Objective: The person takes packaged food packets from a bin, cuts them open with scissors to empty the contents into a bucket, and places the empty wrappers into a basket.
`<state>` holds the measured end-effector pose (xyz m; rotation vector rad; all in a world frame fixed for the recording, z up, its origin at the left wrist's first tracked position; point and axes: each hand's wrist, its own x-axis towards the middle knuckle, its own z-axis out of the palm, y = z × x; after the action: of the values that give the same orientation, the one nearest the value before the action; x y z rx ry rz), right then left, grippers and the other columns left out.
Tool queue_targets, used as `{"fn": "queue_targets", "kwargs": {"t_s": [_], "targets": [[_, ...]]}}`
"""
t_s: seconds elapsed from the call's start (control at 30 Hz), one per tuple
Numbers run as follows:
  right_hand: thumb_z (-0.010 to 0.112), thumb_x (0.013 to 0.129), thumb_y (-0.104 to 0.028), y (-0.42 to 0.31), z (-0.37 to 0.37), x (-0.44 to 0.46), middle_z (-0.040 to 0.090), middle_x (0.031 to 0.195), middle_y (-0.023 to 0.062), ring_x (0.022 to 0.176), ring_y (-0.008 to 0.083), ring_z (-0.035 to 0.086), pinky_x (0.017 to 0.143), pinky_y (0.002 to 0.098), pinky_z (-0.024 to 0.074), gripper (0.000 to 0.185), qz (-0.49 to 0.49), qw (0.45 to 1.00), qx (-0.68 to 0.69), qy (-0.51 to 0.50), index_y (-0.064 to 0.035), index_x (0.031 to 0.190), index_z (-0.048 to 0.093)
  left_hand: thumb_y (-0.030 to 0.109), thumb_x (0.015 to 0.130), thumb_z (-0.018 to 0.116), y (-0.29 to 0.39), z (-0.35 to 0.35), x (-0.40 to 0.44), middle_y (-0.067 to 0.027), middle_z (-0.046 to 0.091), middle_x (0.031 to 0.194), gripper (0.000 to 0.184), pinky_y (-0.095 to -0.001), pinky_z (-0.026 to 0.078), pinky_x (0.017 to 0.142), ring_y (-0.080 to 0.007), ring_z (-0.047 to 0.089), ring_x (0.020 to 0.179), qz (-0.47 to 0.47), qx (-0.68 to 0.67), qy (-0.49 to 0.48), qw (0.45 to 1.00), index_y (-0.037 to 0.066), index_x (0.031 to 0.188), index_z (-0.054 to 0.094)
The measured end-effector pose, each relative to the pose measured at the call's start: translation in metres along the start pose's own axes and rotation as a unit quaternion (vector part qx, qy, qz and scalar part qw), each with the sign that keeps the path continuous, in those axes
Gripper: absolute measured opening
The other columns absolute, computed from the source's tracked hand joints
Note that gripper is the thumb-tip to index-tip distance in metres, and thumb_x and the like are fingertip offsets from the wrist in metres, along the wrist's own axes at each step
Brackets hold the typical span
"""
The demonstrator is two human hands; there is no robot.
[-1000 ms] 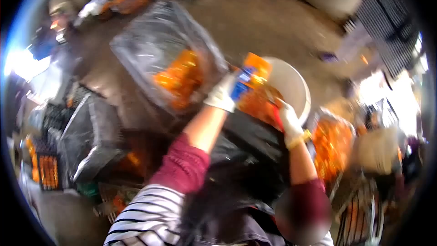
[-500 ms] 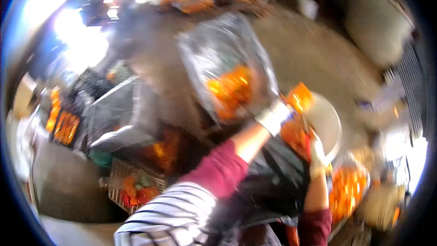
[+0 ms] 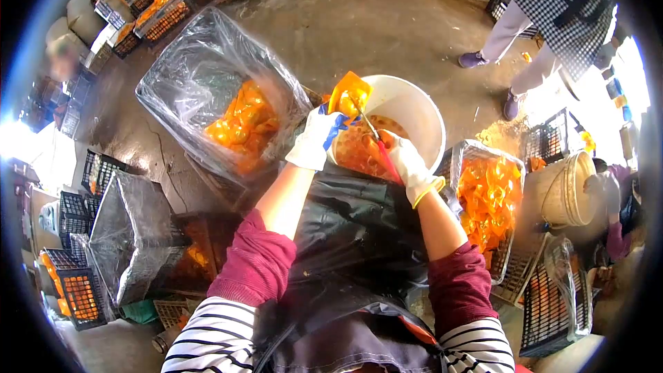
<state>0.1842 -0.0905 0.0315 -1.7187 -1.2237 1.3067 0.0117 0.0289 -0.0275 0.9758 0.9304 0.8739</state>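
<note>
Left hand (image 3: 314, 137): gloved fingers pinching an orange piece (image 3: 350, 92).
Right hand (image 3: 409, 164): gloved fingers wrapped around a red-handled tool (image 3: 389, 160), blade pointing at the orange piece.
Orange piece: held up by the white bucket (image 3: 425, 114)'s rim.
Plastic-lined bin (image 3: 183, 62): left of the bucket, orange contents inside.

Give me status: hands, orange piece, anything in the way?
Left hand holding orange piece. Right hand gripping red-handled tool, metal end at piece. Bucket alongside; nothing visibly blocking.
</note>
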Motion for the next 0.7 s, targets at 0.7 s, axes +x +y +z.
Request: {"fn": "queue_targets", "kwargs": {"t_s": [0.7], "targets": [[0.066, 0.088, -0.022, 0.013, 0.006, -0.003, 0.067, 0.089, 0.0048, 0.085, 0.0128, 0.058, 0.078, 0.0274, 0.0464, 0.025, -0.034, 0.999, -0.002, 0.042, -0.0049, 0.107, 0.065, 0.014, 0.084, 0.062, -0.003, 0.006, -0.010, -0.0078, 0.066, 0.080, 0.027, -0.0286, 0.049, 0.065, -0.0165, 0.061, 0.071, 0.058, 0.314, 0.048, 0.947, -0.002, 0.105, 0.066]]}}
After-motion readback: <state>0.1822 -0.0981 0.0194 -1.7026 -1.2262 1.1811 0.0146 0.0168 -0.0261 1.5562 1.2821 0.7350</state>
